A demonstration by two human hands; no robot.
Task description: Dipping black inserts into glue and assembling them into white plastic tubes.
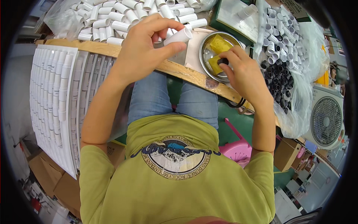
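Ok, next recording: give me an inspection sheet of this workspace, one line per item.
Surface: wooden bench edge, worn, with a dark stain.
Job's things: white plastic tube in left hand; small dark cap in right hand, over a round metal dish holding yellow sponge pieces.
Clutter: pile of white tubes; clear bag of white and dark caps; rows of assembled tubes at left.
Hands: left hand shut on the tube; right hand pinching the cap.
Cables: dark loop under the bench edge.
Surroundings: fan, pink stool, cardboard boxes.

Tube heap (123,15) behind — bowl (206,46) rightward.
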